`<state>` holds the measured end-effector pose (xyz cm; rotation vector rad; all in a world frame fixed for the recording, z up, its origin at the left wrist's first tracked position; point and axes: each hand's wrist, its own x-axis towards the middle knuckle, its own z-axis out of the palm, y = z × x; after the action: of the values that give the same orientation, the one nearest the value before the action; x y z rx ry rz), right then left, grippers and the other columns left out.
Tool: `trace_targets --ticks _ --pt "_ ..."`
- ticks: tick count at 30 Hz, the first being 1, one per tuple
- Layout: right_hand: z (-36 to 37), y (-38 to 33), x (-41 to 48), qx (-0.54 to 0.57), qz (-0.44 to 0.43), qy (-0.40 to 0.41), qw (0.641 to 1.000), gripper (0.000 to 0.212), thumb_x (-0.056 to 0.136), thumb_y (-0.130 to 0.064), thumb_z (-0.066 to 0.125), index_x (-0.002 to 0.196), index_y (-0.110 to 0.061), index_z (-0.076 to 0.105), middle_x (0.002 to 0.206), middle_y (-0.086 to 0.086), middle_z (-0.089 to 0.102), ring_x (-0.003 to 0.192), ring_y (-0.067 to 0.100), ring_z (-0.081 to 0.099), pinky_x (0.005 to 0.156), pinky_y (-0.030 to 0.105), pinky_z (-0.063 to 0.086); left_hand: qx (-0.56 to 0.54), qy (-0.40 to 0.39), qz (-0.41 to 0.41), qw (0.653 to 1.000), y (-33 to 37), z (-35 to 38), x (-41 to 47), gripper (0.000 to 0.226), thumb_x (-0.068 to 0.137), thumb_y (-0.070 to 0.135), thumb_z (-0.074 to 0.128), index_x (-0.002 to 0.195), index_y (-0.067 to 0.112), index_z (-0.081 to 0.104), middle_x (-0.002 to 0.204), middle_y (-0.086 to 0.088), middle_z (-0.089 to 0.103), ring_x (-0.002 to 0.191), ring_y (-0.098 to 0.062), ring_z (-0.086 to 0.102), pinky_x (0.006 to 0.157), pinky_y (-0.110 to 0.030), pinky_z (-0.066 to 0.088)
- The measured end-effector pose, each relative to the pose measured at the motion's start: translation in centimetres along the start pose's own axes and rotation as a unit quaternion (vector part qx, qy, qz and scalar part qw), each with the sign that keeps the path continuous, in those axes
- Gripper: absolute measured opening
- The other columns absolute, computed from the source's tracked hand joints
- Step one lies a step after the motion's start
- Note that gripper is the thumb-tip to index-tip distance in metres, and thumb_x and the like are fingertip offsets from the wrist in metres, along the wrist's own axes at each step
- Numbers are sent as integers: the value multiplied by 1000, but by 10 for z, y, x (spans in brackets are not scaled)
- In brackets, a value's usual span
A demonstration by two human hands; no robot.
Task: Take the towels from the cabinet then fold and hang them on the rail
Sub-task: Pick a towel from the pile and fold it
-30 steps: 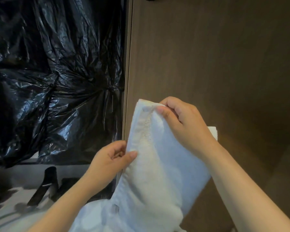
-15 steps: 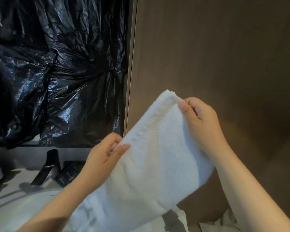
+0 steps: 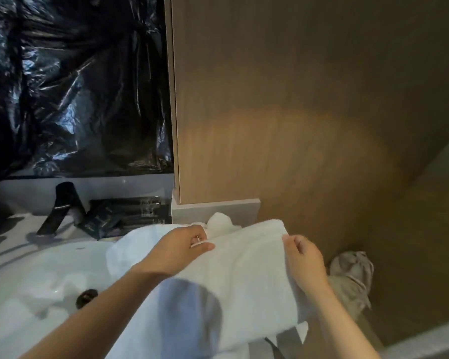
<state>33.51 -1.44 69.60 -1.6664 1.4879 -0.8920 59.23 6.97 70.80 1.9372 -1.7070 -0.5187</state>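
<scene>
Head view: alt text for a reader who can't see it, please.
The left hand and right hand grip the top edge of a white towel held partly over a white sink. A black faucet and crumpled black plastic sheeting sit behind on the left; a wood panel fills the right.

I can read no word, number or sign from here. The only print I find is on the dark packets (image 3: pixel 101 224) lying just to the right of the black faucet (image 3: pixel 59 208). They carry a few small pale marks, but these are too blurred for me to make out any letter.
</scene>
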Motion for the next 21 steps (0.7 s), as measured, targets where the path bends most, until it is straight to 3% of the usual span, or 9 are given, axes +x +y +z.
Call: trace_targets --ticks 4,7,9,12,15,18,21 --pt "-9 25 -5 5 4 24 1000 34 100 -32 48 73 -14 57 66 -3 58 62 8 50 58 26 39 18 15 -1 1000 -1 27 11 18 94 45 56 81 33 49 77 13 54 76 -10 49 65 -21 32" --pt "-13 38 -3 -9 8 41 999 32 101 -32 47 76 -15 58 69 -1 60 59 1 51 51 16 37 -2 25 15 1000 3 41 17 15 94 40 57 85 29 53 76 16 54 76 -8 48 66 -16 32" --pt "-13 49 0 -46 25 44 998 33 101 -32 45 76 -14 56 70 1 61 60 5 52 48 15 35 -12 35 16 999 3 51 17 15 94 35 60 91 20 59 85 12 58 83 -12 51 72 -17 34" --pt "-8 70 3 -90 66 25 993 37 102 -27 45 68 -13 49 65 1 56 59 11 49 47 18 32 3 40 27 999 0 64 11 20 91 27 65 101 9 65 101 -3 65 97 -23 56 89 -30 41" --pt "1 87 2 -111 98 -5 989 35 103 -23 45 69 -15 50 69 3 59 64 17 53 53 25 38 40 55 41 997 -4 69 -2 24 89 22 69 107 6 68 107 -10 66 102 -29 57 92 -35 44" --pt "8 87 0 -130 109 -23 985 17 101 -23 50 94 -12 61 93 8 68 80 23 57 65 33 42 70 88 63 992 -10 72 -16 31 91 28 64 112 5 66 108 -13 63 100 -33 55 90 -41 46" --pt "12 75 -3 -139 88 -43 985 39 99 -24 54 134 -7 52 129 11 58 115 27 55 95 34 44 54 99 34 993 -16 72 -25 39 90 38 57 114 9 64 111 -9 59 101 -28 52 90 -39 45"
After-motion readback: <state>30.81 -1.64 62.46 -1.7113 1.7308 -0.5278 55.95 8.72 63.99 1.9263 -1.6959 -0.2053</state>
